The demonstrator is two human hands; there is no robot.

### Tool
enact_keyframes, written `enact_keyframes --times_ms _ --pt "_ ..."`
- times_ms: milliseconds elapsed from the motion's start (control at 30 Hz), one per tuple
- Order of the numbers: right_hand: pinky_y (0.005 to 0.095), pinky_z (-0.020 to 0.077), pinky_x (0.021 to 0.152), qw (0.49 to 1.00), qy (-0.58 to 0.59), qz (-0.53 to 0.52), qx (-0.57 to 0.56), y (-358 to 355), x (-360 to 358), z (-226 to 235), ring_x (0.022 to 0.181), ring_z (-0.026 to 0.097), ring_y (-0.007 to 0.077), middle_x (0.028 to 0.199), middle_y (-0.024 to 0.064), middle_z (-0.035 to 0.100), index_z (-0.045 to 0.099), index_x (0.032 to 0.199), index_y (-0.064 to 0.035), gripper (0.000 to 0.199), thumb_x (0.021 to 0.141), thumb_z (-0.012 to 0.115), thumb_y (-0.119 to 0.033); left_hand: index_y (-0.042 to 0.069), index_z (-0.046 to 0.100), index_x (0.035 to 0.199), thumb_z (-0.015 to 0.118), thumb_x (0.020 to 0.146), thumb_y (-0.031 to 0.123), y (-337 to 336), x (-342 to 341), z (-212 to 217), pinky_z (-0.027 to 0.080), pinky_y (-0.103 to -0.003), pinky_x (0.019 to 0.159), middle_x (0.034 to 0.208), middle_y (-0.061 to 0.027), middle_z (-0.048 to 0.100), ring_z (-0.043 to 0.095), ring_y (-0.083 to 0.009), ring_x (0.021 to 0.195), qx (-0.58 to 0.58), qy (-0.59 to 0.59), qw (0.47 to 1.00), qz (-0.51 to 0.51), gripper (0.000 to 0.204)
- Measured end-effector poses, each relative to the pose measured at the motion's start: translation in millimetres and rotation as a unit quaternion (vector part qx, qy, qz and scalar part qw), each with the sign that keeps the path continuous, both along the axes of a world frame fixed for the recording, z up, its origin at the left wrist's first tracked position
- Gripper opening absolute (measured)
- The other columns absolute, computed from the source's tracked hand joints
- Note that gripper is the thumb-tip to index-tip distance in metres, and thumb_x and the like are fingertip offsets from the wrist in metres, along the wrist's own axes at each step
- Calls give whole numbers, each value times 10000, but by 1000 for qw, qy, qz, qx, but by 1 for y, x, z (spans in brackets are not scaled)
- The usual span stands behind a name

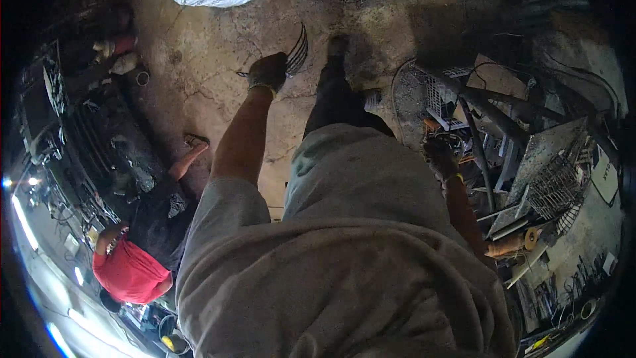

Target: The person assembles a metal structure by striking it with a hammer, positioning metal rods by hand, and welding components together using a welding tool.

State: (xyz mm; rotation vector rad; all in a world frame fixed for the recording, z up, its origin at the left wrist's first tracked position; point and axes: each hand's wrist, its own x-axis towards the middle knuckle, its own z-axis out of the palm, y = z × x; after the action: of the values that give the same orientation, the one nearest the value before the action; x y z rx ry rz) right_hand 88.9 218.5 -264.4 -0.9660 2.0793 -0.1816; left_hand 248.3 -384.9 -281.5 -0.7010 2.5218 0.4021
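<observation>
Curved wire rack (pixel 301 52): likely light, stiff; I'd grasp its edge. Left hand (pixel 268 71): closed round it. Right hand (pixel 440 158): grip unclear.

a loose grey short-sleeved shirt (pixel 344 278), dark trousers (pixel 334 103) and yellowish wristbands (pixel 265 87).

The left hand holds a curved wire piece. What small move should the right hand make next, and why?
Perhaps draw the right hand slightly inward: it appears beside a dark bar amid clutter and might catch there, though contact is unclear. The left hand already grips the curved wire piece, so I would leave it.
</observation>
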Motion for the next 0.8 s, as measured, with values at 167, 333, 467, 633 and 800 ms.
enact_keyframes --times_ms 167,333,467,633,800 --pt "426 424 1153 972 23 154 174 -30 1 9 1110 644 327 1230 126 681 691 1193 -111 269 942 604 -153 160 678 1225 502 990 205 -32 61 -58 561 -503 887 1122 -165 741 717 -348 1072 -21 -9 999 35 297" --pt "443 436 1136 976 52 145 154 -26 33 -11 1163 635 312 1275 141 662 627 1309 -86 331 997 534 -142 98 683 1127 480 1005 191 -61 38 -102 575 -528 811 1077 -183 740 723 -385 1011 -21 -81 996 16 255" --pt "429 460 1108 950 -181 -195 161 -33 68 -45 1190 635 285 1365 155 627 586 1373 -53 365 1031 503 -149 98 678 1118 482 996 167 -100 30 -178 570 -535 827 1090 -188 735 714 -394 1042 -4 -135 988 -76 241" --pt "411 506 1016 924 -208 -261 189 -99 72 -54 1204 640 251 1332 160 668 655 1318 -45 385 1003 587 -256 127 643 1353 529 1000 253 -201 21 -298 542 -484 983 1329 -139 686 675 -352 1181 137 -247 958 -49 392" --pt "418 508 1011 901 -212 -285 249 -126 88 -67 1195 645 260 1322 163 671 662 1307 -45 384 1000 589 -264 214 356 1598 586 997 350 -227 -19 -324 388 -699 1062 1571 -105 484 507 -371 1390 -95 -216 971 -47 658"
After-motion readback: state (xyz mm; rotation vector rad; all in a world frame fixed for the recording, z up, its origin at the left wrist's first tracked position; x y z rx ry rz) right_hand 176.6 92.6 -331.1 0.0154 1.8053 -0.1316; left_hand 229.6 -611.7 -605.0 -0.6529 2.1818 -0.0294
